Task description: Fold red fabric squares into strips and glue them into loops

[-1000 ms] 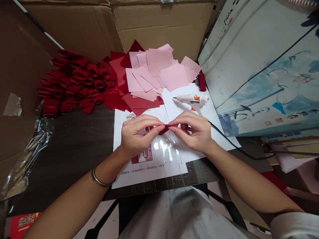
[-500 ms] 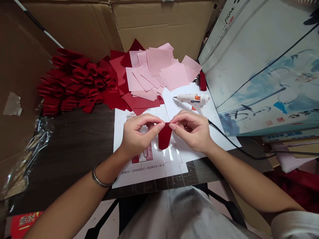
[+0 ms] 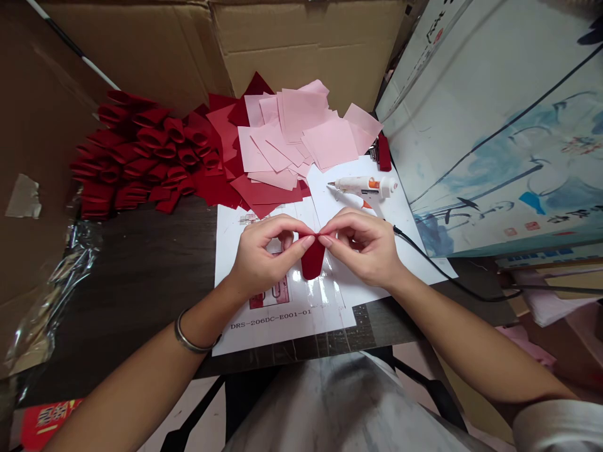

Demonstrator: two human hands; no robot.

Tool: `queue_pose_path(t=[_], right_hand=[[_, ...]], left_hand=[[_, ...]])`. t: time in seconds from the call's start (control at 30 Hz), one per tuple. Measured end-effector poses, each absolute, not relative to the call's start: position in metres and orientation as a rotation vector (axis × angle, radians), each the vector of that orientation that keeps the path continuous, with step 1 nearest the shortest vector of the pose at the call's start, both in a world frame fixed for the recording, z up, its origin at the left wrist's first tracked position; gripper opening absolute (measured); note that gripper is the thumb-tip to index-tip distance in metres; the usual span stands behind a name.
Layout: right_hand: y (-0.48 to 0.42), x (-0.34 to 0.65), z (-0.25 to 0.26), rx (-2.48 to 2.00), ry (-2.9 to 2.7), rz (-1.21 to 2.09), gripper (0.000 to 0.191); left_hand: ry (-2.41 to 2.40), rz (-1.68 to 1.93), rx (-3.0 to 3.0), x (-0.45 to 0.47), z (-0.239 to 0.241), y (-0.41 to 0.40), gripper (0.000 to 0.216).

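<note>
Between my two hands is a small dark red fabric piece (image 3: 312, 261), hanging down with a rounded lower end. My left hand (image 3: 271, 254) pinches its upper left edge between thumb and forefinger. On the other side, my right hand (image 3: 360, 245) pinches the upper right edge the same way, and the fingertips of both hands almost meet. Under them lie white printed sheets (image 3: 282, 333), with shiny clear film over part of them. Just beyond my right hand rests a white and orange glue gun (image 3: 362, 186) with a pointed tip.
Rolled dark red pieces (image 3: 141, 157) are heaped at the back left. Pink squares (image 3: 330, 141) lie over red squares (image 3: 264, 191) at the back middle. Cardboard (image 3: 306, 56) walls the back; a painted white panel (image 3: 499, 144) stands right. A black cable (image 3: 424, 257) crosses the right side.
My fingertips have drawn slightly closer together along the top of the red fabric piece, and its lower end has risen a little. Both hands keep their pinch.
</note>
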State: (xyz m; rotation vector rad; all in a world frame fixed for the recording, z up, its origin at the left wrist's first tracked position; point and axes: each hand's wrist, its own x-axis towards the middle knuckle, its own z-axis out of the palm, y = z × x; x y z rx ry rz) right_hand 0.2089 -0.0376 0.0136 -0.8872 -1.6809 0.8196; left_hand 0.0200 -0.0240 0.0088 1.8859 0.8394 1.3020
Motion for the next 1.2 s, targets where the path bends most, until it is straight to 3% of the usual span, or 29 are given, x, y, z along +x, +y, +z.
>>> queue_pose_path(t=[0.77,1.2], right_hand=[[-0.0419,0.2064,0.0179,-0.969,-1.543,0.957,0.001],[-0.0432,0.2036,0.0151,-0.997,-1.493,1.042,0.004]], left_hand=[[0.855,1.466,1.966,0.0242,0.0105,-0.0266,0.013],[0.961,1.443,1.920,0.0245,0.0097,-0.0272,0.003]])
